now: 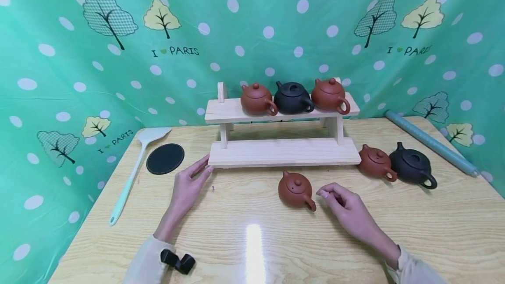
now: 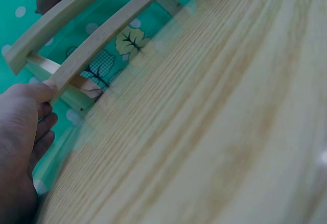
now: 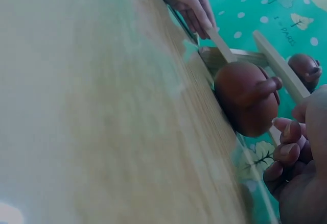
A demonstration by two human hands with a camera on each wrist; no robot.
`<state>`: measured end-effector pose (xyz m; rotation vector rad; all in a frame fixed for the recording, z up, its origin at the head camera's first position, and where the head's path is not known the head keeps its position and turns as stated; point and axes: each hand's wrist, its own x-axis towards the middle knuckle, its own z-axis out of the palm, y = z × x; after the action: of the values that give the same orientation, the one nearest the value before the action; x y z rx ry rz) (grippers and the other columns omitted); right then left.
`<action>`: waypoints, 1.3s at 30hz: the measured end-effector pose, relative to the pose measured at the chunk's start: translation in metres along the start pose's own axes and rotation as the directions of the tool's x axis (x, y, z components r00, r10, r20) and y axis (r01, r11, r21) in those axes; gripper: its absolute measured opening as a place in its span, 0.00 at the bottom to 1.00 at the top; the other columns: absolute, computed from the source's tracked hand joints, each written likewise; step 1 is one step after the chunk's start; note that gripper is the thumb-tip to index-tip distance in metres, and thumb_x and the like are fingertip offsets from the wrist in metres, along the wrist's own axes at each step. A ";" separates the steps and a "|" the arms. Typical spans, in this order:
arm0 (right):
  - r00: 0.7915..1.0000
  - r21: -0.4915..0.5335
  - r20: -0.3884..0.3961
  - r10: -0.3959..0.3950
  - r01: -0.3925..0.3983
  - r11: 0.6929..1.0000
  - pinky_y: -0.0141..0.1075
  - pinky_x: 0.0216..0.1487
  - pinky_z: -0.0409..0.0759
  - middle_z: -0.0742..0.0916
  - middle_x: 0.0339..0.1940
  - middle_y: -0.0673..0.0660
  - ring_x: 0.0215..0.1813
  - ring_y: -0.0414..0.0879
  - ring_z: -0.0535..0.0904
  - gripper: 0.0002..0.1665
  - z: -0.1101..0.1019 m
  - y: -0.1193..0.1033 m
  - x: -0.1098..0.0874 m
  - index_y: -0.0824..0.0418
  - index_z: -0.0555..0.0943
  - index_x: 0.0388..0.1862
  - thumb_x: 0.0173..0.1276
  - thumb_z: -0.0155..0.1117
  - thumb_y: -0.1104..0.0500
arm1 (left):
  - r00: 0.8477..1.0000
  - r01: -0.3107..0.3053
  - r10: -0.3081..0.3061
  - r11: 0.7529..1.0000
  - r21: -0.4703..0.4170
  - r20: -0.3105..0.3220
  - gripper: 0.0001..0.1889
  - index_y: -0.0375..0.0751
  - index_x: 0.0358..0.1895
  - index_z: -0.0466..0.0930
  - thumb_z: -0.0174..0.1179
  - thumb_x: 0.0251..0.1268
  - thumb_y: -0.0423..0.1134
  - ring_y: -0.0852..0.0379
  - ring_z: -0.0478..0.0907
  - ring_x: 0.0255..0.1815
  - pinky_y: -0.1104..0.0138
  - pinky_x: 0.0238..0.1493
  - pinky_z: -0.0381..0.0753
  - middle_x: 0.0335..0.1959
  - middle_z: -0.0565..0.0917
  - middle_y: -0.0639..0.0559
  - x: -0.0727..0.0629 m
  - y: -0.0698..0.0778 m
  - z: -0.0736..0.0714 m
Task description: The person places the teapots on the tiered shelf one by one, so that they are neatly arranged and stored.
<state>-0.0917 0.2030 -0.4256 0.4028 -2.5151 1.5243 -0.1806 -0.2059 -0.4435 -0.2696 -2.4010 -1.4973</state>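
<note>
A two-tier wooden shelf (image 1: 284, 152) stands on the table, and my left hand (image 1: 189, 187) holds the left end of its lower board. In the left wrist view the thumb (image 2: 43, 90) lies on that board's end with the fingers below. A reddish-brown teapot (image 1: 295, 189) with a lid sits in front of the shelf, its handle toward the lower right. My right hand (image 1: 349, 211) is just right of this teapot, fingers loosely bent, holding nothing. In the right wrist view a small gap separates the fingertips from the teapot (image 3: 245, 99).
On the upper board stand a brown teapot (image 1: 256, 100), a black teapot (image 1: 293, 99) and another brown teapot (image 1: 329, 95). Right of the shelf are a brown teapot (image 1: 375, 162) and a black teapot (image 1: 412, 165), before a blue-green roll (image 1: 430, 141). At left lie a spatula (image 1: 132, 179) and black disc (image 1: 165, 158).
</note>
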 end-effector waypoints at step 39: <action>0.988 0.089 0.152 0.018 -0.032 0.995 0.33 0.28 0.71 0.78 0.26 0.45 0.29 0.37 0.71 0.07 0.017 -0.005 -0.009 0.57 0.86 0.44 0.80 0.61 0.61 | 1.000 0.001 -0.001 1.000 -0.007 0.009 0.22 0.34 0.66 0.81 0.68 0.72 0.38 0.46 0.81 0.62 0.81 0.58 0.73 0.59 0.84 0.43 0.000 0.000 0.000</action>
<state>-0.0816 0.1871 -0.4317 0.5210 -2.5781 1.6832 -0.1801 -0.2061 -0.4433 -0.2766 -2.4034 -1.5089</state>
